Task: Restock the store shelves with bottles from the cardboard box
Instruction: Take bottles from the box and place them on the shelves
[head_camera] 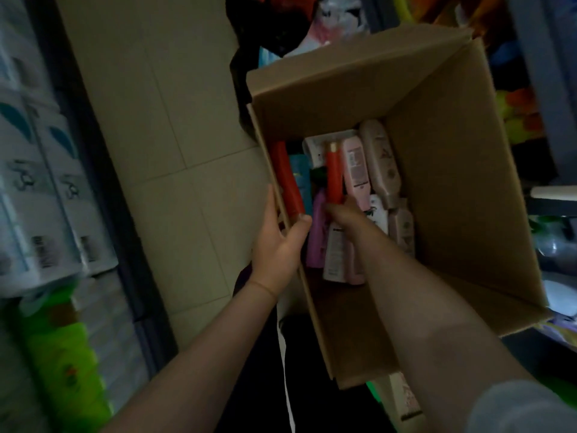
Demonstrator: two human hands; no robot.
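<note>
Cardboard box (437, 157) is steadied at its near wall by the left hand (278, 239), thumb hooked over the rim, while a red bottle (334, 175) is gripped inside by the right hand (342, 214). Many bottles (379, 164) remain unshelved, so restocking is judged far from finished.

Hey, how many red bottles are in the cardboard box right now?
2. One red bottle lies along the left wall of the cardboard box, by the left hand. The gold-capped red bottle stands mid-box, gripped by the right hand. More may be hidden underneath.
</note>
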